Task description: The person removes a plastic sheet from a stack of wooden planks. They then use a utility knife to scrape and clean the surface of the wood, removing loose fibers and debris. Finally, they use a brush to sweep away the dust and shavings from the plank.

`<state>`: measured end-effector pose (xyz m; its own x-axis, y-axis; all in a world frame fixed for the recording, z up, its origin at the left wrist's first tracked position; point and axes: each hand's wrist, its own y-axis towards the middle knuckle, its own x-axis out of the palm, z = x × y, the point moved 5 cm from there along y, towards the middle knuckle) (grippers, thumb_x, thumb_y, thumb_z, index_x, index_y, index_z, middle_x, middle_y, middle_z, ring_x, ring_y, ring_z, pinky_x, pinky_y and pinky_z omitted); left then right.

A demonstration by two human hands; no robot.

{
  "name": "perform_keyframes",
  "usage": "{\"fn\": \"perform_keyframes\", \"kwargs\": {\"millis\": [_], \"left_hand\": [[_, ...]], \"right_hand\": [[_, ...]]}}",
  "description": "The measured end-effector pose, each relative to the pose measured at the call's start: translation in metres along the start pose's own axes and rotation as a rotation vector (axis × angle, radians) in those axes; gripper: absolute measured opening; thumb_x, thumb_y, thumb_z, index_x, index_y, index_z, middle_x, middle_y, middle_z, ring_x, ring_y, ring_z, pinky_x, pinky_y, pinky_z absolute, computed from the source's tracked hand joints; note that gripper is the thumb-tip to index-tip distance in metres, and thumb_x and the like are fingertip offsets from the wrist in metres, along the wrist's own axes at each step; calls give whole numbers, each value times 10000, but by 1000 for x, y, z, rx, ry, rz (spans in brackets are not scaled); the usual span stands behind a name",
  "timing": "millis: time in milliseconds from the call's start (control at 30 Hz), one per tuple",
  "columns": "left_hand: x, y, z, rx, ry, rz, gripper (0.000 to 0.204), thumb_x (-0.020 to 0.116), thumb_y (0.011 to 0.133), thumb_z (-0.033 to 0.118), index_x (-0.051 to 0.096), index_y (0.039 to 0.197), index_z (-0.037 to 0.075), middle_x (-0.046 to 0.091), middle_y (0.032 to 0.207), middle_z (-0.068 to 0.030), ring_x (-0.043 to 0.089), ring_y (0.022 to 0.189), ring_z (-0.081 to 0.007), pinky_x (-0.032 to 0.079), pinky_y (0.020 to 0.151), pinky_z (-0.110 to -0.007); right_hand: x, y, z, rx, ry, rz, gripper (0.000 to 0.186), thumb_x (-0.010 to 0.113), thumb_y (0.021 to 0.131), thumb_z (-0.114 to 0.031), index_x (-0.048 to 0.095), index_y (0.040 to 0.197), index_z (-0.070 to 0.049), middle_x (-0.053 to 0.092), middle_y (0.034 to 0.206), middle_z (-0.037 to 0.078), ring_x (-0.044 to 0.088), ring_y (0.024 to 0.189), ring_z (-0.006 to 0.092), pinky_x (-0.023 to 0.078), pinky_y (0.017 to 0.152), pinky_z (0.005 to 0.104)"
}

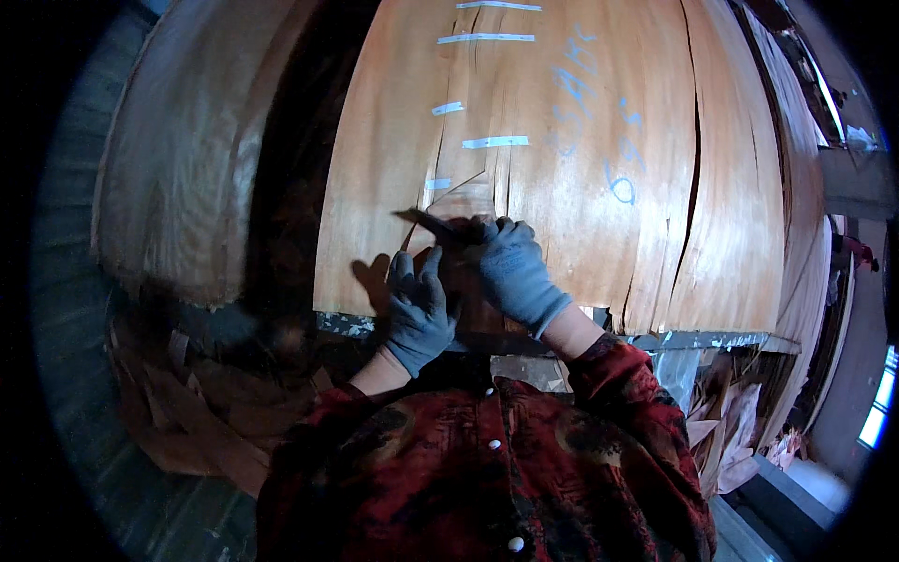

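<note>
A large wood veneer sheet (581,244) lies in front of me, with several short strips of pale tape (494,142) across its cracks. My right hand (520,272), in a grey glove, is closed at the sheet's near part on a dark, flat, blade-like tool (433,225) that points left; its grip end is hidden by the fingers. Beyond the tool, a pointed loose piece of veneer (465,195) shows at a split. My left hand (419,314), gloved too, is by the near edge with fingers raised and apart, holding nothing that I can see.
Another veneer stack (178,169) stands to the left across a dark gap. Torn veneer scraps (201,412) are heaped low at the left, and more scraps (726,421) lie low at the right. A dark ledge (740,342) runs under the sheet's near edge.
</note>
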<state>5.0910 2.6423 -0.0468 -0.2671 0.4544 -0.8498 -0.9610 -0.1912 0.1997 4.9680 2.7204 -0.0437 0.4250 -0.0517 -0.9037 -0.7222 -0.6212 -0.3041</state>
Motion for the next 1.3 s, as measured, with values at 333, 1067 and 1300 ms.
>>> {"fn": "perform_keyframes", "kwargs": {"millis": [333,1067,1300], "left_hand": [[6,10,3,162,196,-35,662,669,659,270,448,1235,31,413,1226,-190,336,1198,-423,232,994,-589],[-8,9,13,174,224,-191,798,700,566,347,445,1239,4,367,1339,-193,283,1281,-399,205,1043,-562],[-25,-16,5,88,116,105,1114,684,701,498,-9,1424,10,339,1404,-152,78,1342,-435,48,1077,-530]], "right_hand": [[-81,-25,106,-71,197,377,165,605,691,-6,674,806,-102,619,890,117,592,789,307,482,714,363],[-7,-66,30,-64,612,94,184,613,807,-207,650,921,-68,585,981,139,574,862,341,475,729,391],[-15,-75,36,-96,939,158,186,599,846,-155,636,899,20,590,802,172,599,726,284,472,668,339]]}}
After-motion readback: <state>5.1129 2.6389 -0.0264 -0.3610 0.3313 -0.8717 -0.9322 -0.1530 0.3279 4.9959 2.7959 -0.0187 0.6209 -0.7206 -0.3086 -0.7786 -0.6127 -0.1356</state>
